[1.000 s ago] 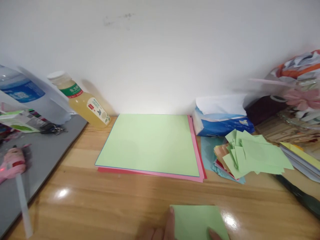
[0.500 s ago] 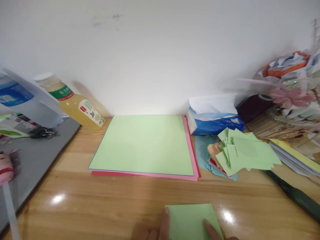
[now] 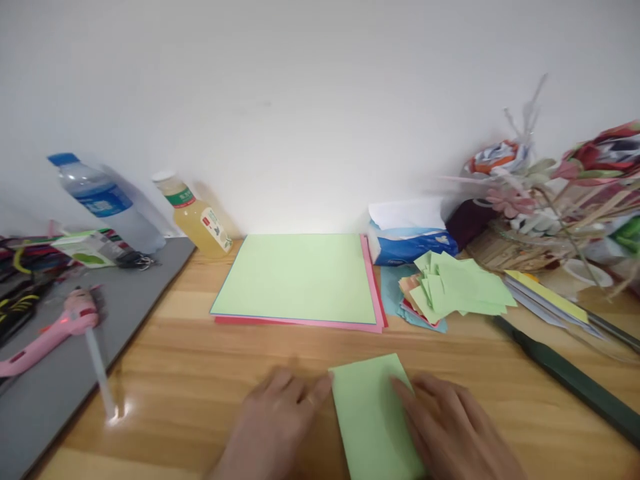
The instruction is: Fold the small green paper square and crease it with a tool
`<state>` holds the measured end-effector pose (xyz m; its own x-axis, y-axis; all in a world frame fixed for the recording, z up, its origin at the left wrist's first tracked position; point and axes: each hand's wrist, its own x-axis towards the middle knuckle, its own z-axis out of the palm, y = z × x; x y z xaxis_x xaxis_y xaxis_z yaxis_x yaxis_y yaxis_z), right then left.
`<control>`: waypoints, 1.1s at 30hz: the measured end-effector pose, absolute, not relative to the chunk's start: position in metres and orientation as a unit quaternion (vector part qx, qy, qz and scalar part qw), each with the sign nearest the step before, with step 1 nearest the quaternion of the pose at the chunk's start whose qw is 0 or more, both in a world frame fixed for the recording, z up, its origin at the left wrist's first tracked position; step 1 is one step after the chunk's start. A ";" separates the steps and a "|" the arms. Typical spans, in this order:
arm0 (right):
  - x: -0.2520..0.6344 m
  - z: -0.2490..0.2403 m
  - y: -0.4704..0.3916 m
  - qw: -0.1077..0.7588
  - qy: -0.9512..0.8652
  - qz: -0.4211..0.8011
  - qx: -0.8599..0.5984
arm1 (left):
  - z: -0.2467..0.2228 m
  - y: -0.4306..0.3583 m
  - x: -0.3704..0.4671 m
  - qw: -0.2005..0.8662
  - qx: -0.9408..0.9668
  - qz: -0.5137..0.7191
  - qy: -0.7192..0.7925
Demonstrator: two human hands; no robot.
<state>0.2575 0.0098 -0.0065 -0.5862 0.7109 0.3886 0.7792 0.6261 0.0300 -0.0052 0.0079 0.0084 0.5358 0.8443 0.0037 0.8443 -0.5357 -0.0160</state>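
A small light-green paper (image 3: 373,417) lies flat on the wooden table (image 3: 210,393) close to me. My left hand (image 3: 267,427) rests flat beside its left edge, fingertips touching that edge. My right hand (image 3: 457,430) lies on the paper's right side, fingers spread and pressing it down. Neither hand grips anything.
A stack of large green and pink sheets (image 3: 297,280) lies farther back. Small cut paper pieces (image 3: 453,287), a tissue pack (image 3: 407,240), a basket of paper flowers (image 3: 545,200) and a dark green stick (image 3: 575,383) sit right. A grey mat (image 3: 65,373), pink glue gun (image 3: 55,327) and two bottles (image 3: 195,213) sit left.
The view has tilted down and pulled back, so both hands and more of the small green paper now show. My right hand has slid further onto the paper.
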 end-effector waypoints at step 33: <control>0.226 0.005 -0.061 0.062 -0.946 0.010 -0.317 | 0.063 -0.007 0.024 0.042 -0.868 0.041 -0.493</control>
